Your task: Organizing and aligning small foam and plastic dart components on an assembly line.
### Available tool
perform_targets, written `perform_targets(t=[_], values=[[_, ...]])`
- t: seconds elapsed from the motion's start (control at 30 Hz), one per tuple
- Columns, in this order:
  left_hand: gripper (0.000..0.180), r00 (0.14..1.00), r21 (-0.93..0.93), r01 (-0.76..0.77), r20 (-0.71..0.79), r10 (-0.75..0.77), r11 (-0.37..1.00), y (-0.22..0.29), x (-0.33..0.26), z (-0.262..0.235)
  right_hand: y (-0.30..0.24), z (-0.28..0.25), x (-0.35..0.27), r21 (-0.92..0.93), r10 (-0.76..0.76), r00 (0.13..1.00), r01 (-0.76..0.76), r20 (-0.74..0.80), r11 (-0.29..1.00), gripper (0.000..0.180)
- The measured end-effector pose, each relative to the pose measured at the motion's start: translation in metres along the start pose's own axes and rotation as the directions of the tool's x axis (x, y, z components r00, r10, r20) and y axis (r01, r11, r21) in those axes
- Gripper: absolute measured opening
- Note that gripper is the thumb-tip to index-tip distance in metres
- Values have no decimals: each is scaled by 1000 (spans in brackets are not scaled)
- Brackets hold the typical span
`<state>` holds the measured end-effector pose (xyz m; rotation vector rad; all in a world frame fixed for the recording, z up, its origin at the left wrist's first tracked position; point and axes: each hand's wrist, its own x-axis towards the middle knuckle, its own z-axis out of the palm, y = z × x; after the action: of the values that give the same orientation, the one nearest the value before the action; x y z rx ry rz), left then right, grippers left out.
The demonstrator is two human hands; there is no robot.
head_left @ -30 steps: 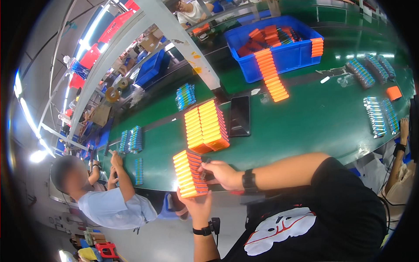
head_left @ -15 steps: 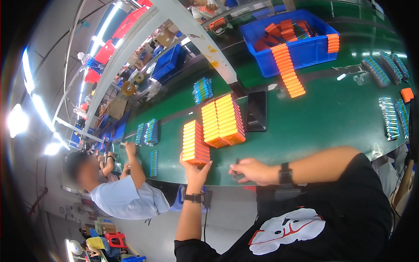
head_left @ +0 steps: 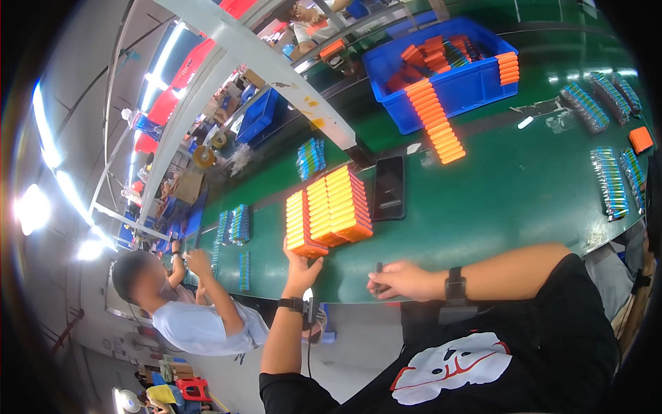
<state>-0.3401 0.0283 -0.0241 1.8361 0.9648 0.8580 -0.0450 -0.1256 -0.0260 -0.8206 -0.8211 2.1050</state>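
- Left hand [head_left: 301,269]: fingers grip the orange block [head_left: 297,219] beside the orange pair [head_left: 336,205], apparently lining up.
- Right hand [head_left: 407,281]: fingers clasp a dark object [head_left: 378,268].
- Release seemingly calls for steadiness.

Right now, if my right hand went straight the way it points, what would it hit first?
Probably your left hand, at the orange stack; your right hand points left across the green table, though depth is unclear.
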Motion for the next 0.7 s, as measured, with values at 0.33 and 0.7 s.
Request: perform_targets(t=[0.33,0.7], values=[[87,998,36,-57,-16,57,998,-10,11,-21,-19,12,-24,-145,-9,999,3,-41,989,36],[73,864,433,484,-372,-338,761,75,122,-39,-4,3,-13,-148,-90,994,98,58,984,35]])
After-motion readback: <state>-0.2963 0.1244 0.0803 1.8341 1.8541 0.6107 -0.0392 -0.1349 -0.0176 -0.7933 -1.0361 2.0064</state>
